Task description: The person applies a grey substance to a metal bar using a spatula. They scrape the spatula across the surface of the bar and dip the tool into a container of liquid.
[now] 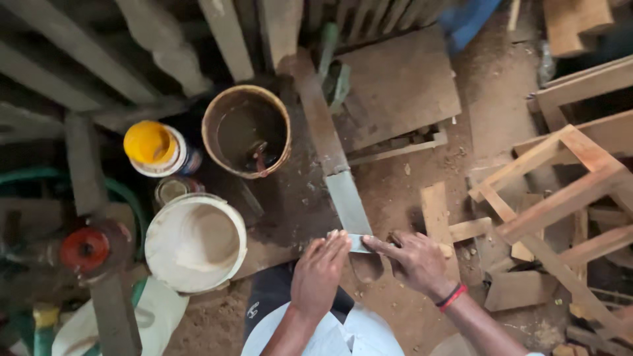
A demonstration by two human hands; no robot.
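Note:
A long narrow wooden strip point(333, 165) runs from the back wall down toward me, its near part pale grey. My left hand point(318, 271) lies flat with fingers pressed on the strip's near end. My right hand point(412, 258), with a red and black band at the wrist, reaches from the right and touches the same end with its fingertips. Both hands rest on the strip rather than closing around it.
A brown bucket point(246, 130) of dark liquid, a white bucket point(195, 242), a yellow-lidded container point(155, 148) and a red-capped can point(85, 249) stand at left. A wooden frame point(560, 191), offcuts point(438, 214) and a flat board point(395, 86) lie on the sawdust floor.

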